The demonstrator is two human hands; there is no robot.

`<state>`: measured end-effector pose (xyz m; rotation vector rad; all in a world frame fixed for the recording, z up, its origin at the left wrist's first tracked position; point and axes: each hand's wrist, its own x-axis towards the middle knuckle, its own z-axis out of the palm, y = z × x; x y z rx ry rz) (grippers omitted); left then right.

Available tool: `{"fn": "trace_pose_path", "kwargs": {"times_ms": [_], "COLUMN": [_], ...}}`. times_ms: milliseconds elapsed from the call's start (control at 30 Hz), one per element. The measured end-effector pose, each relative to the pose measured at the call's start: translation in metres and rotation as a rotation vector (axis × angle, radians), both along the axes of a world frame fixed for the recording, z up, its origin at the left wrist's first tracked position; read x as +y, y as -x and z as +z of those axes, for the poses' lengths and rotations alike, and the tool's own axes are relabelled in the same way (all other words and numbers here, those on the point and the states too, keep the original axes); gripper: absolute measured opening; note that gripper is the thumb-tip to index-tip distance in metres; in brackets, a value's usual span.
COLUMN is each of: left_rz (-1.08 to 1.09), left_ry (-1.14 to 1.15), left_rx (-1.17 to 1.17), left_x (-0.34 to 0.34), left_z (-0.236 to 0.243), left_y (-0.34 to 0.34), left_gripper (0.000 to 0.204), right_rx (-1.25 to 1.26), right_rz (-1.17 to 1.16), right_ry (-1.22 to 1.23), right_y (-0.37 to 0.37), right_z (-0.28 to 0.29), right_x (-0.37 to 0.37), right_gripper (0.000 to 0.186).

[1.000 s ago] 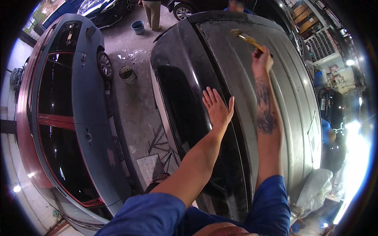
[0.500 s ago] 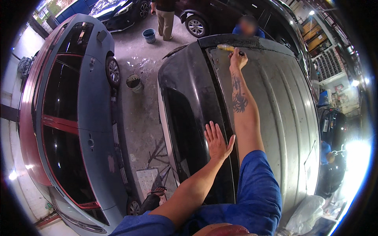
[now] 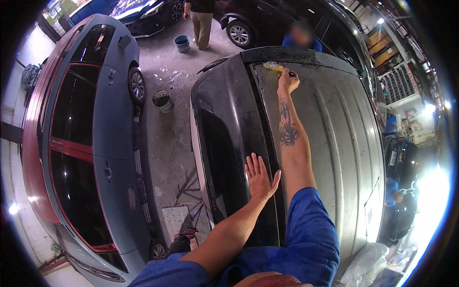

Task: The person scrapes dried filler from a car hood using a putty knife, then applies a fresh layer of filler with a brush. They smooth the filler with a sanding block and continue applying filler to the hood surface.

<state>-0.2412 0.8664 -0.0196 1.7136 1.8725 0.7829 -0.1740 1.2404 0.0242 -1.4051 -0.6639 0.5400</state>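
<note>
Stretched far forward, my right hand [image 3: 288,80] is closed round a brush-like tool [image 3: 272,66] with a yellowish, pale-tipped head; a dark end pokes out of the fist. Its head lies against the far left corner of the grey ribbed car roof [image 3: 315,143], and its exact kind is hard to make out. My left hand [image 3: 260,177] rests flat with spread fingers on the black side of the same car, above its dark side window [image 3: 217,134]. A dark groove [image 3: 267,129] runs along the roof between the two hands.
A grey-and-red car [image 3: 112,134] stands to the left. Between the cars are a blue bucket [image 3: 181,43], a dirty bucket [image 3: 163,100] and a metal step platform [image 3: 176,220]. One person [image 3: 201,21] stands beyond; another in blue [image 3: 301,38] is behind the roof. Plastic sheeting [image 3: 363,263] lies lower right.
The tool and my right hand have shifted slightly back toward me along the roof's left edge. My left hand stays flat on the car, a little lower in view.
</note>
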Motion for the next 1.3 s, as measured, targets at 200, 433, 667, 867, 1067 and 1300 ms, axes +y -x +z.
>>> {"fn": "trace_pose_path", "kwargs": {"times_ms": [200,433,667,867,1067,1300], "left_rz": [0.013,-0.014,-0.017,-0.025,-0.039,-0.056], "left_ry": [-0.020,-0.021,0.016,0.028,0.056,0.117], "left_rx": [-0.034,-0.001,0.011,0.038,0.066,0.104], "left_x": [0.000,0.000,-0.001,0.000,0.000,0.001], "left_z": [-0.001,-0.004,-0.006,-0.005,-0.004,-0.001], "left_y": [-0.001,0.000,-0.001,-0.001,0.000,0.000], "left_gripper": [0.088,0.090,0.087,0.088,0.089,0.094], "right_rx": [-0.077,-0.036,0.263,0.220,0.145,0.226], "right_rz": [-0.110,0.000,-0.016,0.063,-0.060,-0.212], "right_ry": [-0.058,0.085,-0.155,-0.110,-0.205,-0.237], "right_y": [-0.014,-0.002,-0.036,-0.042,-0.107,-0.190], "right_z": [-0.002,-0.021,-0.003,-0.003,-0.003,0.034], "right_x": [0.002,0.017,-0.005,0.007,0.006,0.055], "right_gripper": [0.018,0.014,0.012,0.012,0.025,0.016]}}
